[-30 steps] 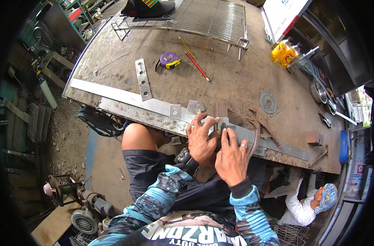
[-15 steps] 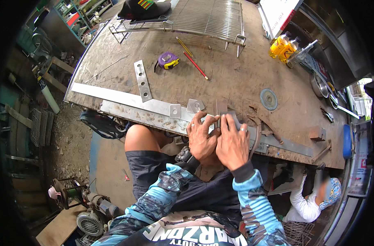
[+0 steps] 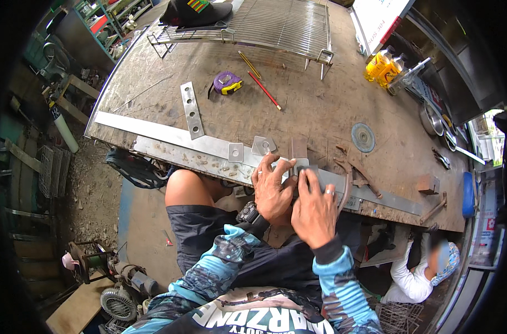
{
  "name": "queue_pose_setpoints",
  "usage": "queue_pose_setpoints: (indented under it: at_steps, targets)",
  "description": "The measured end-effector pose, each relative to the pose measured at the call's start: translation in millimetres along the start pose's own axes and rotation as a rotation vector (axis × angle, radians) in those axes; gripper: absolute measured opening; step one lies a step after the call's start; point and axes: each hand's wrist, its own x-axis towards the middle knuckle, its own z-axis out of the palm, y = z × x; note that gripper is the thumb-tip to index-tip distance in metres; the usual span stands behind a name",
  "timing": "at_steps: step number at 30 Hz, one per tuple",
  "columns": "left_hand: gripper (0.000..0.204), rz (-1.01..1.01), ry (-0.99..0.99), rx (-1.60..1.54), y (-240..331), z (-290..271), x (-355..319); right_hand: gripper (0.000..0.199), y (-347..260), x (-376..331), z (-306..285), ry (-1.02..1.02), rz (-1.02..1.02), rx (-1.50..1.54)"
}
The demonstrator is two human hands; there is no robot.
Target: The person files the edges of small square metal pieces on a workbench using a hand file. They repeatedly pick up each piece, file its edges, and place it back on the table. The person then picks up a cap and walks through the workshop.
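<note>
Metal plate [image 3: 302, 162], right there near the front edge of the wooden surface [image 3: 325, 100], by the long metal strip [image 3: 153, 130]! Left hand [image 3: 273, 192], fingers bent beside it; right hand [image 3: 314, 211], fingers stretched onto it. Either gripping? Can't tell.

At my fingers [image 3: 307, 189], the small plate [image 3: 302, 162] looks like smooth metal. The long strip [image 3: 147, 127] at mid-left is glossy bare metal on a matt, scuffed wooden table [image 3: 320, 106]. Upper centre, the rack [image 3: 281, 28] is shiny metal wire; my sleeves [image 3: 209, 270] are soft-looking cloth.
</note>
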Motion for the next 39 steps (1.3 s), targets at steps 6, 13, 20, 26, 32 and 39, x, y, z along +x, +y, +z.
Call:
queue_pose_setpoints:
  at_steps: [6, 13, 20, 26, 32, 39]
  targets:
    - [0.045, -0.036, -0.023, -0.022, 4, -7, 0, 0.061, 1, 9, 6, 0.039, -0.039, -0.028]
    - [0.044, -0.022, -0.015, -0.011, 6, -6, 0, 0.06, 9, 30, 8, 0.083, -0.06, 0.024]
    - [0.046, -0.003, -0.024, 0.032, 4, -2, -1, 0.06, 6, -3, 3, 0.055, -0.043, 0.019]
    - [0.044, -0.028, -0.03, 0.011, 6, -8, 0, 0.059, 5, 1, 4, 0.048, -0.049, 0.03]
    - [0.044, -0.009, -0.013, 0.005, 7, -4, 0, 0.061, 10, 17, 11, 0.138, -0.05, 0.048]
    - [0.044, 0.021, 0.007, 0.033, 5, -4, -1, 0.064, 7, -16, 7, 0.056, -0.03, 0.025]
